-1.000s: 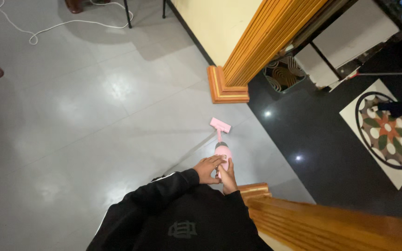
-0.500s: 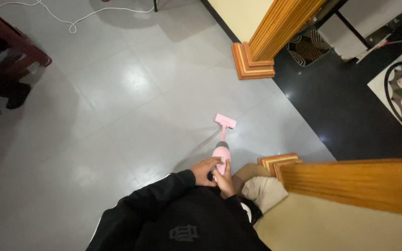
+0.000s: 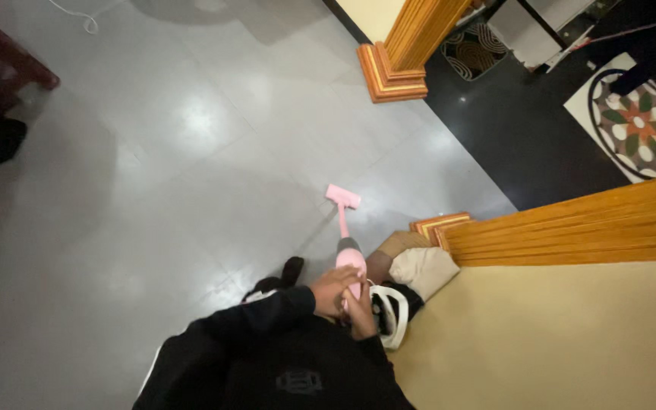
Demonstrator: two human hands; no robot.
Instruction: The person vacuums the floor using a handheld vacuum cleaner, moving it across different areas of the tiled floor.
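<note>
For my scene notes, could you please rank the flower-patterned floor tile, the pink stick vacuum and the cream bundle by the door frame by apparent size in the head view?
1. flower-patterned floor tile, partly cut off
2. pink stick vacuum
3. cream bundle
The last two look close.

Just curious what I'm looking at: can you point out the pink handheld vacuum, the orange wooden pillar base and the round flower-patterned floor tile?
pink handheld vacuum (image 3: 342,197), head view, floor nozzle.
orange wooden pillar base (image 3: 390,74), head view, stepped foot.
round flower-patterned floor tile (image 3: 638,122), head view, centre.
</note>
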